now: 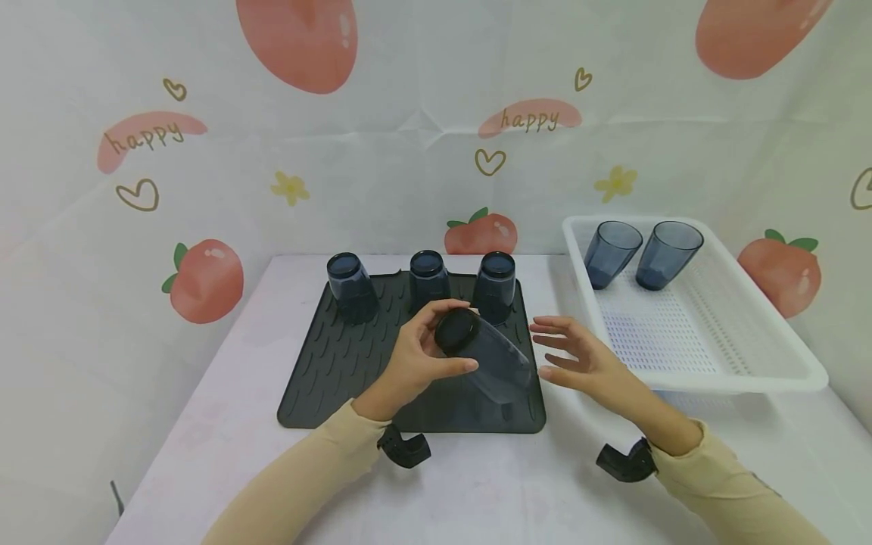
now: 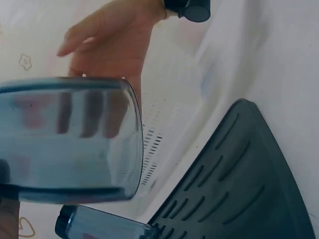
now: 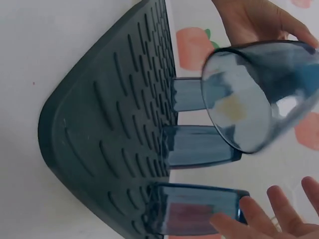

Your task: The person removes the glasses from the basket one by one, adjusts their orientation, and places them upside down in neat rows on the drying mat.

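Observation:
My left hand (image 1: pixel 421 350) grips a blue tinted glass (image 1: pixel 496 365) near its dark base, thumb on the near side. The glass tilts, its rim low and toward the right, above a dark ridged drying mat (image 1: pixel 341 378). Just right of the rim, my right hand (image 1: pixel 587 362) has its fingers spread and apart from the glass. Three more glasses stand upside down along the mat's far edge: a left one (image 1: pixel 352 291), a middle one (image 1: pixel 429 280) and a right one (image 1: pixel 495 288). In the right wrist view the held glass (image 3: pixel 239 99) shows its open rim.
At the right is a white plastic basket (image 1: pixel 763 333) with a perforated floor. Two blue glasses lean inside its far end, one on the left (image 1: pixel 611 253) and one on the right (image 1: pixel 669 256). A printed cloth (image 1: pixel 409 174) hangs behind the white table (image 1: pixel 477 492).

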Available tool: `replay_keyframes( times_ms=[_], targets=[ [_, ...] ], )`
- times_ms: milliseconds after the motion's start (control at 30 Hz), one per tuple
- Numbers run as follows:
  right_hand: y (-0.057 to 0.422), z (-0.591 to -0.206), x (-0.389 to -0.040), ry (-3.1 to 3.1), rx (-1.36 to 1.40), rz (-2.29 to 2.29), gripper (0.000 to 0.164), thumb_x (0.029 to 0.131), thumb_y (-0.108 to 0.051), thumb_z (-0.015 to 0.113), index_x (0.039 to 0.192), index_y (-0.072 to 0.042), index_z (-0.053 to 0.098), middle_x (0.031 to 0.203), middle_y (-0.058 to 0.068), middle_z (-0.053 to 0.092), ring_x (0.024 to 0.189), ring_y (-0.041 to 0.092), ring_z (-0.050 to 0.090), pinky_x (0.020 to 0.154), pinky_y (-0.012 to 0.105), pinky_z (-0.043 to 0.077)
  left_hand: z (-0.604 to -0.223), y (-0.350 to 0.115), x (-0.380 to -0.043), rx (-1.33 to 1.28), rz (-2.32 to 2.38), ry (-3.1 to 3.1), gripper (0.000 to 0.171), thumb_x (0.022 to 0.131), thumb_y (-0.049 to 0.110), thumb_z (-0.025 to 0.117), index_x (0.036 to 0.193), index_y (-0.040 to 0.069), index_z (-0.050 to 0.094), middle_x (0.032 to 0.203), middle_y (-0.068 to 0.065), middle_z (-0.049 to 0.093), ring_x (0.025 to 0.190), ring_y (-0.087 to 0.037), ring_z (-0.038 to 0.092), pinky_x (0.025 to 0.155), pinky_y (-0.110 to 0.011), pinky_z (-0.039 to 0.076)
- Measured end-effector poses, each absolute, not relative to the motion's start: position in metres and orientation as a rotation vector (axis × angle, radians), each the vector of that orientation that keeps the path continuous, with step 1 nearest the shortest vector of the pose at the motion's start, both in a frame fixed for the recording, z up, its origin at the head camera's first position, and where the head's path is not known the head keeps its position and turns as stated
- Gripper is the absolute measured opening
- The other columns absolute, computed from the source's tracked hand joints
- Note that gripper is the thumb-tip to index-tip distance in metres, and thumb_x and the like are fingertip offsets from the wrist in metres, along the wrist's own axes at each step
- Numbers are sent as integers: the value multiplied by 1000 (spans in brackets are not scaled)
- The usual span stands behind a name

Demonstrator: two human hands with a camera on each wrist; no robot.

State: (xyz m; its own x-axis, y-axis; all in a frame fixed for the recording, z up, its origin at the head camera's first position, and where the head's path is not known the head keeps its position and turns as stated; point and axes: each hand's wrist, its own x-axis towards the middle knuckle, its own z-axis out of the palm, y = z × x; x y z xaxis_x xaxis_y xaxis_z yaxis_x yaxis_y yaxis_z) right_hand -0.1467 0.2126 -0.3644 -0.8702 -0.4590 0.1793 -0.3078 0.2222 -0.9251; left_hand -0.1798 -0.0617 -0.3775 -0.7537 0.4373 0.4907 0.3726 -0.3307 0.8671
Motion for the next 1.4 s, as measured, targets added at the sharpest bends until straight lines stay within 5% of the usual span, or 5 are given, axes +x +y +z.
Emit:
replay_keyframes(
  times_ms=[100, 333, 600, 1067, 1400],
  targets=[
    [215, -368, -147, 2390, -713, -1712, 48, 93, -3, 61, 136, -1, 42, 138, 27, 43, 126, 33, 51, 93, 21, 49, -379, -64, -180, 1077, 2268, 1824, 71, 77, 8, 82, 134, -8, 44, 134, -32, 45, 121, -15, 54, 103, -29, 46],
    [217, -373, -147, 2429, -612, -1725, 31, 95, -6, 59, 123, 6, 53, 121, 24, 58, 103, 4, 64, 85, 23, 54, -380, -68, -181, 1069, 2247, 1880, 72, 77, 13, 83, 135, -8, 45, 134, -31, 46, 120, -14, 54, 102, -29, 47],
    [219, -380, -147, 2347, -537, -1734, 32, 95, -6, 58, 121, 12, 51, 117, 32, 56, 93, 7, 66, 81, 23, 56, -378, -72, -182, 1075, 2211, 1948, 67, 76, 3, 81, 134, -6, 47, 131, -25, 49, 118, -14, 54, 99, -27, 49],
    [216, -394, -143, 2285, -515, -1652, 34, 97, -12, 58, 124, 7, 53, 117, 28, 58, 101, 28, 65, 84, 23, 54, -374, -93, -180, 994, 2213, 2060, 69, 74, -1, 80, 135, -3, 48, 135, -29, 46, 116, -14, 56, 100, -26, 48],
    [212, -395, -141, 2271, -524, -1649, 32, 97, -10, 57, 123, 8, 52, 116, 31, 58, 101, 27, 66, 85, 23, 53, -372, -117, -177, 870, 2244, 2177, 69, 73, -8, 78, 136, -1, 48, 132, -12, 53, 115, -14, 57, 98, -24, 48]
  ],
)
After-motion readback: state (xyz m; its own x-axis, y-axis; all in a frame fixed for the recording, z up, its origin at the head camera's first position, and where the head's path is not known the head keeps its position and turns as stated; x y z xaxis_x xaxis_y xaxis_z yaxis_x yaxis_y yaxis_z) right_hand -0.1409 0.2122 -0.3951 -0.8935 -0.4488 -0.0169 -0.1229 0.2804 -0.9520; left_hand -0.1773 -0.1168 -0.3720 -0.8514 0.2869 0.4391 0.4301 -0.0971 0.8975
